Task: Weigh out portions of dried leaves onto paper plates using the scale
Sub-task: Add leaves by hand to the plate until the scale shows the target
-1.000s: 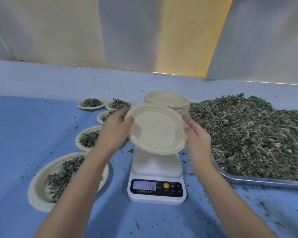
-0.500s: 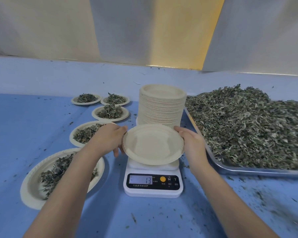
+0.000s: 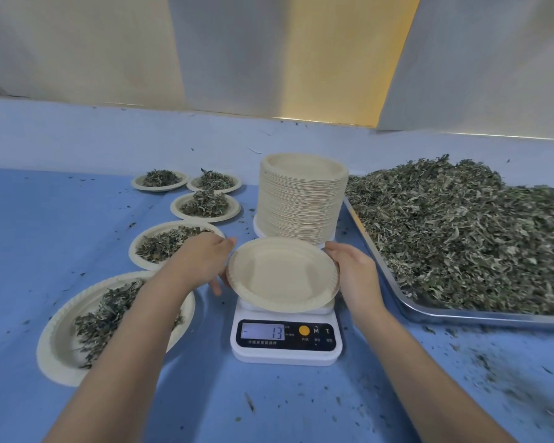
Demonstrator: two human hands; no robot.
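An empty paper plate (image 3: pixel 282 274) is over the white digital scale (image 3: pixel 287 343), tilted slightly, right at the platform. My left hand (image 3: pixel 202 260) holds its left rim and my right hand (image 3: pixel 354 270) holds its right rim. The scale display reads 13 with a minus sign. Behind the scale stands a tall stack of paper plates (image 3: pixel 303 199). A big heap of dried leaves (image 3: pixel 461 231) fills a metal tray (image 3: pixel 480 316) on the right.
Several paper plates with leaf portions lie to the left: the nearest one (image 3: pixel 58 343) by my left forearm, another (image 3: pixel 147 247) behind it, more (image 3: pixel 205 207) farther back. Leaf crumbs litter the blue table (image 3: pixel 45 225). A pale wall rises behind.
Both hands have brought the empty plate down from in front of the stack to the scale platform. The display still reads 13.
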